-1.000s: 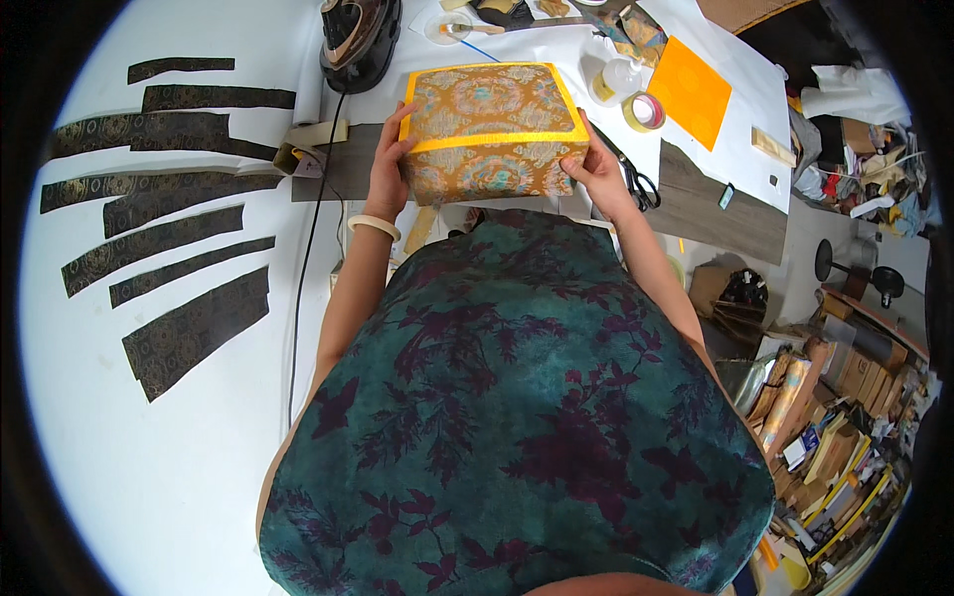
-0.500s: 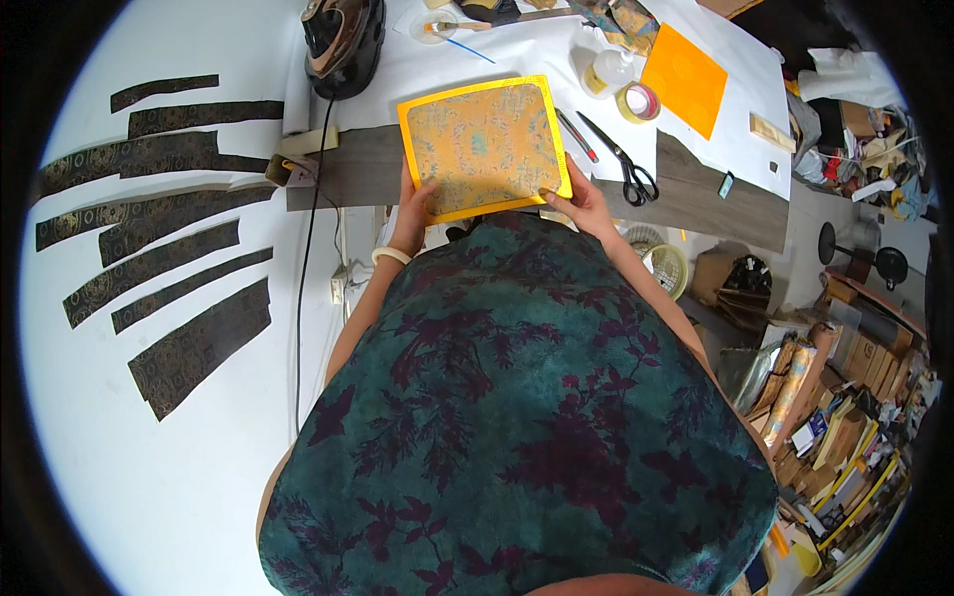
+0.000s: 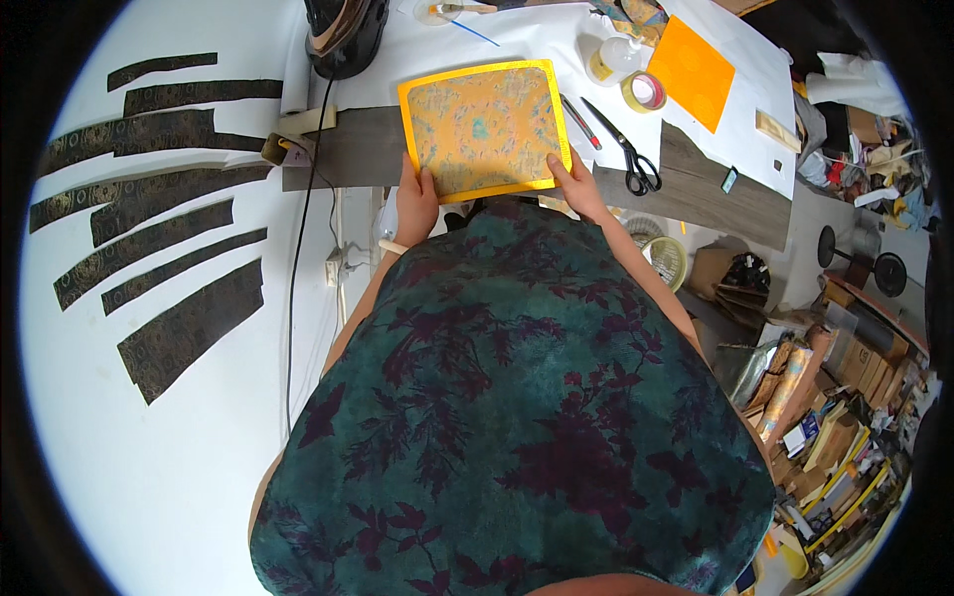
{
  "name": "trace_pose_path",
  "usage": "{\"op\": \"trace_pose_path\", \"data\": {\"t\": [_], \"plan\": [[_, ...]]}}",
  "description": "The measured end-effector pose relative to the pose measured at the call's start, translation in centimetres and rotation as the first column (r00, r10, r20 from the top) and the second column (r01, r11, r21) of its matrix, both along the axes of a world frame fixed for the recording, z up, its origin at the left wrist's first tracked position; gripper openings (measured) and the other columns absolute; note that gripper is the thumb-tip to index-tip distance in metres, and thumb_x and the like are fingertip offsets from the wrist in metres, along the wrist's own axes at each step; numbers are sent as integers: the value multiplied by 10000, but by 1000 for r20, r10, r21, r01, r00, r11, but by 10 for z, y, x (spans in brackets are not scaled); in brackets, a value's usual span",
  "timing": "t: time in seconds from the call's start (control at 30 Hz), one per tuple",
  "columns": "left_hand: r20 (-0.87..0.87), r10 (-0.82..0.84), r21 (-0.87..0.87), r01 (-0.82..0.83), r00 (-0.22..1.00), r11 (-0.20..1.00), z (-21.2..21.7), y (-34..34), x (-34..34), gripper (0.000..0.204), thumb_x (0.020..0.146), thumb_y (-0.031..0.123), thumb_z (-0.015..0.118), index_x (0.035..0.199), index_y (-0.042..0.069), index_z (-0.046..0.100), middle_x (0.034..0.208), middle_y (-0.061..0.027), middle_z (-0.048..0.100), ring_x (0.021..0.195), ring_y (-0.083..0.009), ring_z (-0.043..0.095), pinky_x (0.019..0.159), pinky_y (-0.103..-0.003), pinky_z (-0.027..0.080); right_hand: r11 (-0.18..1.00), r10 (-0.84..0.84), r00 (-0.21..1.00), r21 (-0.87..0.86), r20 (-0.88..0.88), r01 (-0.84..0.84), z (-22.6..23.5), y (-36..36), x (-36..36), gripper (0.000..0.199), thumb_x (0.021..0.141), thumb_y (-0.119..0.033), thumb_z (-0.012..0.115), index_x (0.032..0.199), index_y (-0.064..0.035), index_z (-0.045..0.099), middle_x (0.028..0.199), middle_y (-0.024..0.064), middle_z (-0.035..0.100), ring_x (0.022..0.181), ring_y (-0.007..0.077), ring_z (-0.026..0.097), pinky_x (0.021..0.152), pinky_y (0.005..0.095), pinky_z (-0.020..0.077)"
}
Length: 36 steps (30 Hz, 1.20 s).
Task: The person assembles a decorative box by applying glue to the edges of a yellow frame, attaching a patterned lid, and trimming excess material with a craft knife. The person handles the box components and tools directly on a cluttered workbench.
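Between my hands is a rectangular fabric-covered panel [image 3: 484,129] with a bright yellow border and a faded orange, floral-patterned middle. My left hand [image 3: 417,204] grips its lower left corner, thumb on the front face. At the lower right edge, my right hand [image 3: 576,187] pinches it the same way, with the fingers hidden behind. The panel is held up over the near edge of the table, tilted toward me. Just right of it lie a slim dark-and-red pen-like tool [image 3: 581,121] and black-handled scissors [image 3: 626,149].
A dark iron [image 3: 345,38] with a black cord stands at the back left. A pump bottle [image 3: 613,62], a tape roll [image 3: 644,92] and an orange sheet [image 3: 693,73] are at the back right. Dark patterned fabric strips [image 3: 169,134] lie on the white surface at left.
The view has shifted slightly, so the table things sit a little differently. The panel appears a bit higher in view and tipped more toward me, still in both hands.
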<state>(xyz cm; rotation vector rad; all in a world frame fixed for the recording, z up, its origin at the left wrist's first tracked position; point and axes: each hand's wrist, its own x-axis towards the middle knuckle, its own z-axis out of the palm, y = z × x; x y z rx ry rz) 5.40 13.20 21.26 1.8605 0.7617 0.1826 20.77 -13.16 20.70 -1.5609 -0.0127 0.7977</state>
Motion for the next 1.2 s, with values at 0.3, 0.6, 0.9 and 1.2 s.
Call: {"op": "trace_pose_path", "data": {"t": [0.3, 0.6, 0.9, 1.2], "plan": [[94, 98, 88, -106, 991, 990, 3, -5, -25, 457, 1036, 111, 565, 1469, -22, 509, 1267, -281, 667, 1090, -366, 700, 893, -366, 540, 996, 45, 999, -76, 29, -42, -10, -2, 3, 682, 1058, -371, 611, 1586, -24, 355, 1399, 103, 597, 1254, 171, 559, 1068, 312, 436], [262, 216, -103, -196, 941, 975, -17, 7, -5, 485, 1021, 138, 622, 1470, -18, 526, 1261, -181, 708, 1062, -163, 685, 907, -301, 537, 998, 55, 998, -46, 32, -53, -17, -6, 5, 568, 1077, -363, 585, 1499, -5, 458, 1336, 86, 620, 1199, 147, 553, 1044, 300, 433], [77, 526, -742, -304, 847, 598, -23, 26, 8, 395, 1001, 256, 715, 1298, -3, 693, 1120, -54, 744, 1000, -124, 673, 893, -277, 530, 978, 104, 994, -178, -37, -109, -10, -14, 11, 542, 1078, -392, 573, 1490, -56, 464, 1288, 52, 610, 1113, 148, 562, 982, 322, 446], [82, 604, -947, -126, 793, 295, -41, 24, -1, 375, 1012, 174, 686, 1346, 6, 654, 1255, -67, 701, 1115, -164, 664, 963, -315, 547, 984, 106, 990, -131, -96, -118, 6, -9, 8, 637, 1080, -419, 553, 1572, -68, 348, 1410, 89, 559, 1226, 210, 569, 1055, 358, 446]]}}
